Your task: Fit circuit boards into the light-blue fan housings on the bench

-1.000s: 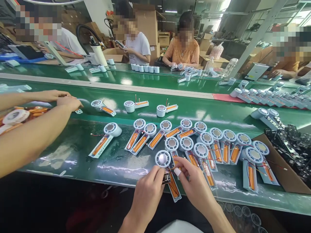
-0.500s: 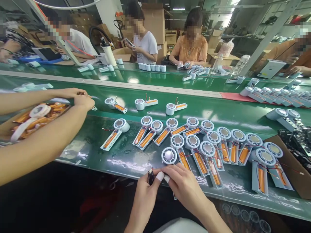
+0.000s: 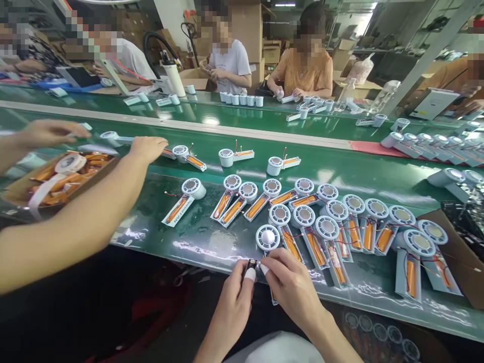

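Note:
At the table's near edge, my left hand [image 3: 239,287] pinches a small black circuit board [image 3: 251,264] between thumb and fingers. My right hand [image 3: 289,275] is closed beside it, thumb and fingertips together at a tiny pale part by the board. White tape or a cover wraps both thumbs. Just beyond my hands lies a white fan unit [image 3: 267,238] with a round slotted head; its handle is partly hidden behind my right hand. Several similar units with orange batteries and thin wires spread to the right, and one unit [image 3: 177,209] lies apart at the left.
A co-worker's arms reach in from the left over a box [image 3: 94,174] of orange batteries with a tape roll [image 3: 70,162]. More fan units line the green belt [image 3: 242,143]. At the right stands a carton [image 3: 449,257] of black boards. Other people sit across.
The black board in my left hand has turned and sits closer to my right fingertips. The co-worker's hands have moved apart, and a fan unit shows between them. The view has shifted slightly.

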### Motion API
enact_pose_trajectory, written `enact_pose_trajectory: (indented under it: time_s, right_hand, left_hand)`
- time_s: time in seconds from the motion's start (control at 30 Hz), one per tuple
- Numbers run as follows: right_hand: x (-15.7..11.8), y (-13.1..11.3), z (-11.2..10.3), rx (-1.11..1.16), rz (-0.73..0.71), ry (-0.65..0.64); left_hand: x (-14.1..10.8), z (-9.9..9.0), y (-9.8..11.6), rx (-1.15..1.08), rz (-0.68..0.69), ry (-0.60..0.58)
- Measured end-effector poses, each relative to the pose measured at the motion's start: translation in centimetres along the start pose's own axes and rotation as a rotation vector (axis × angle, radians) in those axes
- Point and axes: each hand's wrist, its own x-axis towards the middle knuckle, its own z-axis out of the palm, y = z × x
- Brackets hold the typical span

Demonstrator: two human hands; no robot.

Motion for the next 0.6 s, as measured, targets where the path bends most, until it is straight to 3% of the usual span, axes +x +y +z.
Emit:
enact_pose_trajectory:
  time_s: [0.17, 0.27, 0.43, 0.6]
  right_hand:
    - [0.4, -0.8, -0.4, -0.1, 0.006, -0.016]
    - [0.6, -1.1, -0.4, -0.147, 0.01, -0.034]
    - [0.9, -1.7, -0.1, -0.276, -0.015, -0.033]
    - [0.9, -2.1, 0.5, -0.298, 0.041, -0.044]
  left_hand:
    - [0.1, 0.1, -0.4, 0.097, 0.101, -0.073]
    - [0.2, 0.0, -0.5, 0.212, 0.243, -0.011]
    - [0.3, 0.1, -1.1, 0.424, 0.596, 0.132]
    - [0.4, 0.1, -2.1, 0.531, 0.754, 0.19]
